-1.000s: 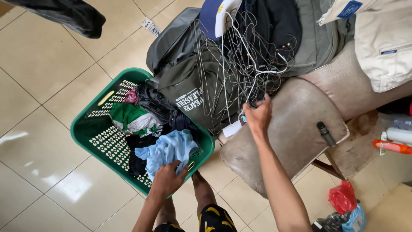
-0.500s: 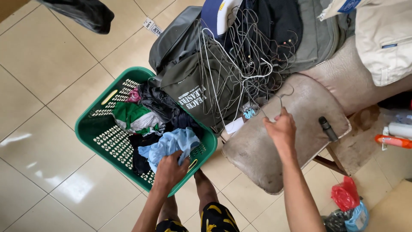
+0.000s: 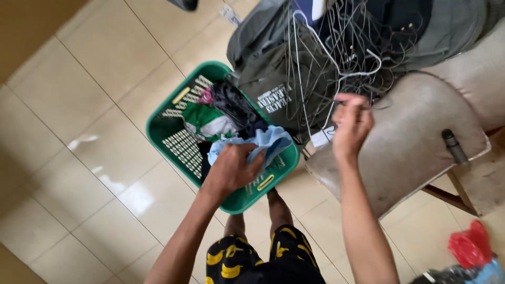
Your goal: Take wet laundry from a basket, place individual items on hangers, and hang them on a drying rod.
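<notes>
Basket (image 3: 173,138): green, full of clothes | left hand (image 3: 231,167) grasping blue cloth (image 3: 269,141) | right hand (image 3: 351,122) pinching wire hanger (image 3: 363,68)

Right hand (image 3: 351,124) blurred; red bag (image 3: 470,250) cut off.

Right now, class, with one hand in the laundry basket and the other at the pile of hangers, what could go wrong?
1. The right hand grips one wire in the tangled pile of thin metal hangers; pulling may drag others off the worn beige chair seat.
2. The left hand clutches a light blue cloth at the rim of the green plastic laundry basket; it could slip onto the tiled floor.
</notes>
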